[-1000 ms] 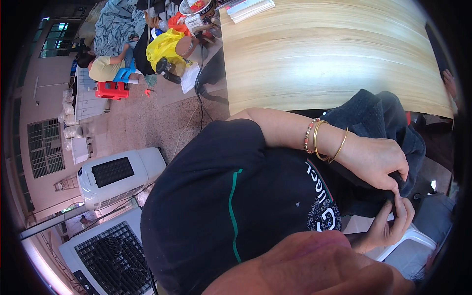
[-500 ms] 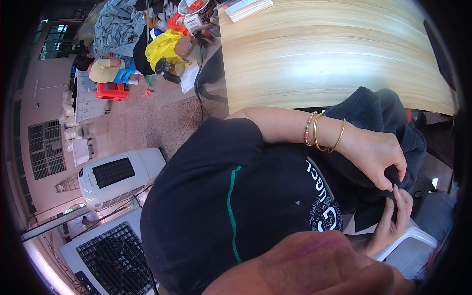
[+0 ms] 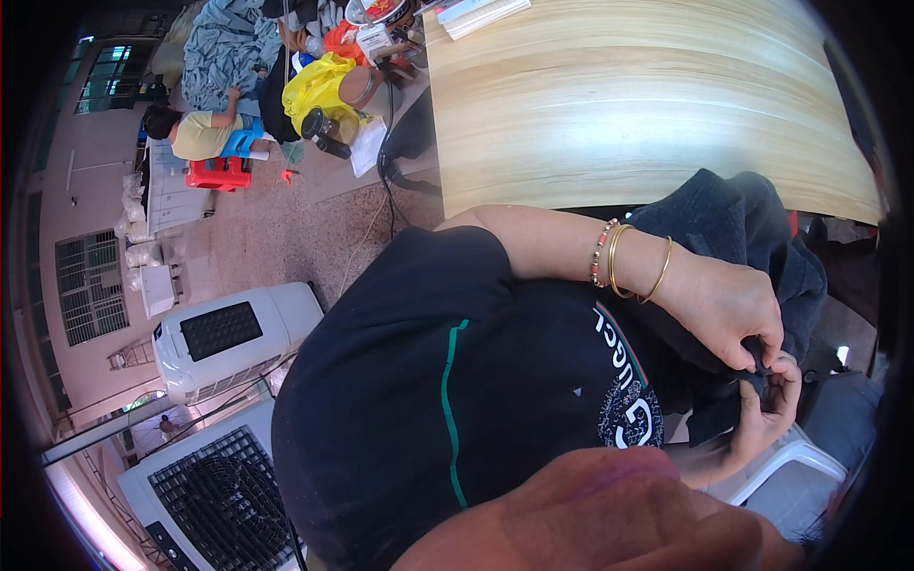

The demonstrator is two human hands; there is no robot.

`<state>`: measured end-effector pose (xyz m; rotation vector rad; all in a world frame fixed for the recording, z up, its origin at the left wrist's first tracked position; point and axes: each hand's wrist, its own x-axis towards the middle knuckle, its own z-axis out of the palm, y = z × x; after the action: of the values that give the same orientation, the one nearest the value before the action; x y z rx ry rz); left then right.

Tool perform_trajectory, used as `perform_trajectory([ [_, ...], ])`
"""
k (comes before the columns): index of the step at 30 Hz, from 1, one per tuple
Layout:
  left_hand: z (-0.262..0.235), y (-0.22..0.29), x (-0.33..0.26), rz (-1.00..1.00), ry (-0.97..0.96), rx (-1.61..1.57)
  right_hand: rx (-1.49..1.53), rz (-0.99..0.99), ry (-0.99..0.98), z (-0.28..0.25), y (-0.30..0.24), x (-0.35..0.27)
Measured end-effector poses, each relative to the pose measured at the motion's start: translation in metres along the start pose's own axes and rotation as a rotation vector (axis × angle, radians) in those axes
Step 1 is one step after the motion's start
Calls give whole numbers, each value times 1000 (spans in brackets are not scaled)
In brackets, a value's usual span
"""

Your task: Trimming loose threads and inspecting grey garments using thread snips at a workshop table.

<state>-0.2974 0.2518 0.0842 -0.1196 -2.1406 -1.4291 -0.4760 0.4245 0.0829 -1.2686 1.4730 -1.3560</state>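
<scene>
A dark charcoal cloth (image 3: 703,217), thick and soft-looking, hangs bunched beside the table's near edge at the right. My left hand (image 3: 731,309), with bangles and a beaded bracelet on its wrist, reaches across and pinches a small fold of the cloth between thumb and fingers. Just below it, my right hand (image 3: 769,409) closes on the same fold with bent fingers, its thumb against the fabric. The two hands' fingertips nearly meet there. Whether anything small is between them, I cannot tell. Part of the cloth is hidden behind the left hand and wrist.
The wood-grain table (image 3: 609,114) fills the upper right. A white plastic chair (image 3: 795,462) stands near my right hand. Two white air coolers (image 3: 238,338) are at the left. Farther off, a person (image 3: 202,133) sits by a heap of blue-grey cloth (image 3: 228,52); a yellow bag (image 3: 324,88) lies nearby.
My right hand has shifted slightly up and its fingers have curled in around the fold. The left hand still pinches the cloth, barely moved. The distant person's arm has lifted.
</scene>
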Motion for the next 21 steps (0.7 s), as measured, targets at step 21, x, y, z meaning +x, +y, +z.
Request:
perform_trajectory([
  [21, 11, 4, 2, 88, 115, 499, -422, -98, 193, 17, -11, 0],
])
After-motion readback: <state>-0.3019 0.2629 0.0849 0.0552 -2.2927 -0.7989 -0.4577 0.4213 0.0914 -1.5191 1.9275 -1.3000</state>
